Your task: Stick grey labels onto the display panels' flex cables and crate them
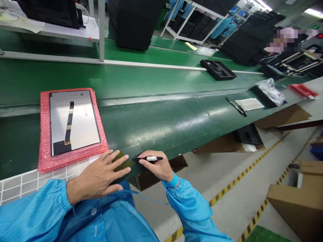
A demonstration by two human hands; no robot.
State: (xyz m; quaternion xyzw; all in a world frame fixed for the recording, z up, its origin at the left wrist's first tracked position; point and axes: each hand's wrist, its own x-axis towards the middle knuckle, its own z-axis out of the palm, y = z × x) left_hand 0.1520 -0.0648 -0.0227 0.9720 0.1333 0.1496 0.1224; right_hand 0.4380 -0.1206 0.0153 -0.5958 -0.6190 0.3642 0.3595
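My right hand (159, 167) grips a black-and-white marker pen (154, 158), its tip pointing left toward a thin clear sheet (133, 150) at the bench edge. Fingers spread, my left hand (101, 174) lies flat over the near part of that sheet, which hides some of it. Up and to the left, a display panel (85, 124) with a silver back rests on pink bubble-wrap bags (45, 134). A dark flex cable (69, 121) runs down the middle of the panel.
A white wire grid (27, 183) lies along the near left edge. Farther right on the green bench (161, 124) are tweezers (236, 106), a white paper (249, 104) and a black tray (218, 70). Cardboard boxes (295, 201) stand on the floor. A person (282, 40) is far right.
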